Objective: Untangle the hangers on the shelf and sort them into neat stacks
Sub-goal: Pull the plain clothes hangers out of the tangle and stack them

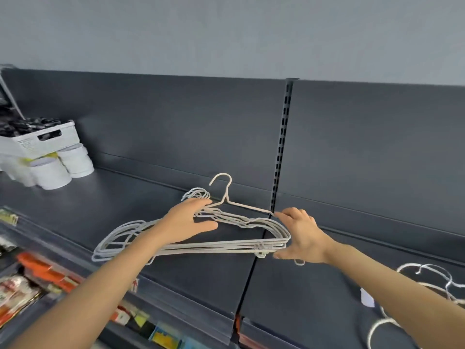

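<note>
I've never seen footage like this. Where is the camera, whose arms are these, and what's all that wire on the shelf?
There is no machine here. A person wears a camera on the head, so you look down along their own arms. On the dark shelf lies a stack of grey hangers. The left hand rests on it with straight fingers. The right hand curls round the stack's right end, where one raised hanger tilts up, hook highest. More hangers lie at lower right, and a white basket sits far left.
</note>
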Demonstrator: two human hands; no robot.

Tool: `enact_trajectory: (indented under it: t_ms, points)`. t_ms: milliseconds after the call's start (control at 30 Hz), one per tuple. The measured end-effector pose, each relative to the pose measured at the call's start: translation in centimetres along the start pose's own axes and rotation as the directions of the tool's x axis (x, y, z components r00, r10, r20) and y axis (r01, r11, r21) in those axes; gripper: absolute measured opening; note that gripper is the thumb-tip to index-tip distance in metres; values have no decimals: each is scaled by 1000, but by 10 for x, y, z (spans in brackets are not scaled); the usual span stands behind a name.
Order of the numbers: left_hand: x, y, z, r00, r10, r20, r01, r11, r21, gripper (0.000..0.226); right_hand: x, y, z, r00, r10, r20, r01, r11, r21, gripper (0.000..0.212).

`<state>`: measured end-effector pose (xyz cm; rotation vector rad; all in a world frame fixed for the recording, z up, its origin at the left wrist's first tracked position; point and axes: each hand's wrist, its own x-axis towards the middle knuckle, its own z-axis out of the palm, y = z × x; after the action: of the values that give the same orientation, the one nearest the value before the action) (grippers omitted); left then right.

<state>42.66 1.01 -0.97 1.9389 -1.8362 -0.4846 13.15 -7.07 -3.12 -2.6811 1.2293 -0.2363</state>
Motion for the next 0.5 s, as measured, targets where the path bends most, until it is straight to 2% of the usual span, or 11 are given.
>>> enact_trajectory:
  t_ms: [233,433,500]
  points:
    - [-10,-47,-14,998,-63,-3,63,998,4,76,60,-39,17,994,-37,99,30,997,76,98]
    - [-18,-64,-18,996,-93,20,93,996,-4,82,81,-36,29,976,-12,215,-23,987,156,94]
    - [-19,-64,-16,995,-89,40,90,996,-15,86,78,-35,34,980,-23,198,-11,986,168,92]
